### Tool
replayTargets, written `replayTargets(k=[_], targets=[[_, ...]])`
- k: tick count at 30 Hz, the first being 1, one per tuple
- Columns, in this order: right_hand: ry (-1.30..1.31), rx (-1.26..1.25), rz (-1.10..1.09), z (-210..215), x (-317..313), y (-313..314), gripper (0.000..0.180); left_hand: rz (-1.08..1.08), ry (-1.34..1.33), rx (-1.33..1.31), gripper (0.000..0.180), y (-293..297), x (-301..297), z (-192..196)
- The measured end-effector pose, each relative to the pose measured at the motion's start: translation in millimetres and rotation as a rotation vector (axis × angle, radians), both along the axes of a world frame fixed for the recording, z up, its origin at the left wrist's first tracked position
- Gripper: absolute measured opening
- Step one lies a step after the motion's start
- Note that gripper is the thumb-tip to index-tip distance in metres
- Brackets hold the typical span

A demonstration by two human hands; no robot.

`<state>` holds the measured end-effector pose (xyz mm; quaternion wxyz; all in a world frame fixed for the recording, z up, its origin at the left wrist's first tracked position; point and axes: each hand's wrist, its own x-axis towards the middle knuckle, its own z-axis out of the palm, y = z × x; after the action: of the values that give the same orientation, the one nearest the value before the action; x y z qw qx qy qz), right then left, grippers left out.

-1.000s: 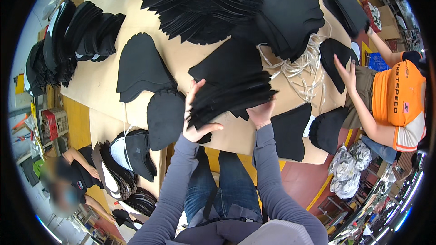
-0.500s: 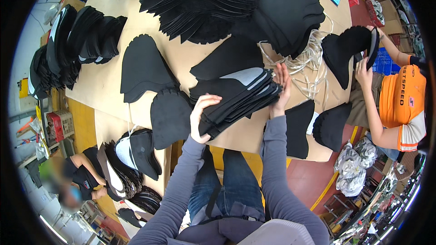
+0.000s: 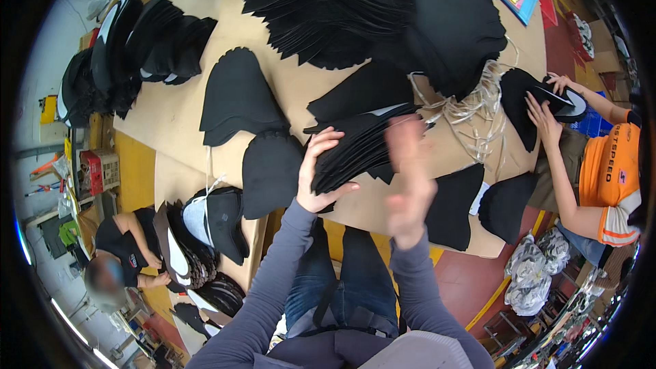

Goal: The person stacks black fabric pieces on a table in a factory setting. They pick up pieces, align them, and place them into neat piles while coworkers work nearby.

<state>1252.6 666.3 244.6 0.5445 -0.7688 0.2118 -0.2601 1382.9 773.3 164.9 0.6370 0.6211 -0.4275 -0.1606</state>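
Observation:
A stack of black cut fabric pieces point(image 3: 365, 143) lies fanned at the table's near side, a strip of white patch showing on top. My left hand point(image 3: 320, 174) clasps its left end, fingers on the far side and thumb on the near side. My right hand point(image 3: 410, 184), smeared by motion, is beside the right end; whether it touches the stack I cannot tell. Just beyond lies another flat black piece point(image 3: 362, 92). Left of the stack are a rounded black piece point(image 3: 272, 171) and a bell-shaped black pile point(image 3: 239, 96).
Large black piles point(image 3: 328, 14) cover the far side of the table point(image 3: 198, 34). Pale ties point(image 3: 478, 113) lie tangled to the right, near more black pieces point(image 3: 451, 208). A co-worker in orange point(image 3: 605, 164) handles a piece at right; another person point(image 3: 130, 239) works at lower left.
The stack has tilted, so less of its white patch shows. My right hand has swung nearer me off the stack's right end. The co-worker's piece at right has been lowered.

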Motion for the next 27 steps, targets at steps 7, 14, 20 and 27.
replayTargets(k=[7, 14, 20, 27], targets=[[-0.067, -0.141, 0.106, -2, 1, 3, 0.069, 0.166, 0.046, 0.027, 0.05, -6, -4, 4], [-0.245, 0.677, -0.756, -139, -43, 32, 0.109, 0.161, 0.714, -0.229, 0.062, -6, -23, 45], [-0.975, 1.677, -0.163, -128, -26, -12, 0.056, 0.024, 1.114, -0.477, 0.073, 22, -32, 56], [-0.662, 0.928, -0.205, -110, -78, -34, 0.074, 0.047, 0.945, -0.352, 0.089, 14, 17, 39]])
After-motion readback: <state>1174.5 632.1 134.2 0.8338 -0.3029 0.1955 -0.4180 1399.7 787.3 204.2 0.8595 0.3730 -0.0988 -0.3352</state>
